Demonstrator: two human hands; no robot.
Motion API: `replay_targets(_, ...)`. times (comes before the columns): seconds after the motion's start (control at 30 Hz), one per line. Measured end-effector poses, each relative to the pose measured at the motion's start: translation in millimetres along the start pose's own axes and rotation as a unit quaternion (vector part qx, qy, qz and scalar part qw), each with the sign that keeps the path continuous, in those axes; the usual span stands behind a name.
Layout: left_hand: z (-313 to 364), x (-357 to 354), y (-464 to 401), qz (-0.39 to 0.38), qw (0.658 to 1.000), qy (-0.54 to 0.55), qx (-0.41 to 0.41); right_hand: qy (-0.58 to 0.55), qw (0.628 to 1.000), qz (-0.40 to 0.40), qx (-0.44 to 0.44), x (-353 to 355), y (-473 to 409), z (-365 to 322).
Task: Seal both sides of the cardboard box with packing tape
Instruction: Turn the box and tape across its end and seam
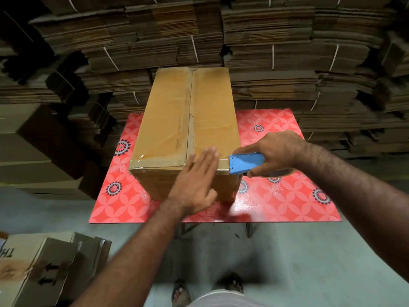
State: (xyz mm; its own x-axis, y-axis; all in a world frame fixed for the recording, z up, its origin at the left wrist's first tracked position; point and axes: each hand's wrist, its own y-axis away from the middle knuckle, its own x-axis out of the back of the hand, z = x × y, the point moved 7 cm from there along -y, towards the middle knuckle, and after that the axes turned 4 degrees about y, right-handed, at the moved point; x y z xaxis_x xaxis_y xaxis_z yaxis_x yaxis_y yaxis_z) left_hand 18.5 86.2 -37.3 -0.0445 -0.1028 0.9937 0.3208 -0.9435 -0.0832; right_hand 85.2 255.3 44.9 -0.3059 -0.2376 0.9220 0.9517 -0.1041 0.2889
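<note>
A closed brown cardboard box stands lengthwise on a red flower-patterned table. Clear tape runs along its top seam and across its near top edge. My left hand lies flat with fingers spread against the box's near edge and front face, blurred by motion. My right hand grips a blue tape dispenser at the box's near right corner. A short strip of tape stretches from the dispenser onto that corner.
Tall bundles of flattened cardboard fill the wall behind the table. Stacked boxes stand at the left. Folded cartons lie on the grey floor at lower left. My sandalled feet show below the table edge.
</note>
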Motion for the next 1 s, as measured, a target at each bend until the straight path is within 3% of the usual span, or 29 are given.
replay_targets(0.2, 25.7, -21.2, -7.3, -0.002, 0.999, 0.003, 0.043, 0.0, 1.0, 0.007, 0.005, -5.4, 2.2, 3.2)
replay_targets(0.7, 20.3, -28.4, -6.6, -0.006, 0.999, -0.031, 0.042, -0.038, 0.998, 0.057, 0.013, -53.0, 37.1, 54.4)
replay_targets(1.0, 22.7, -19.8, -6.4, -0.018, 0.997, -0.034, 0.06, -0.042, 0.997, 0.043, -0.038, -69.5, 33.4, 38.6)
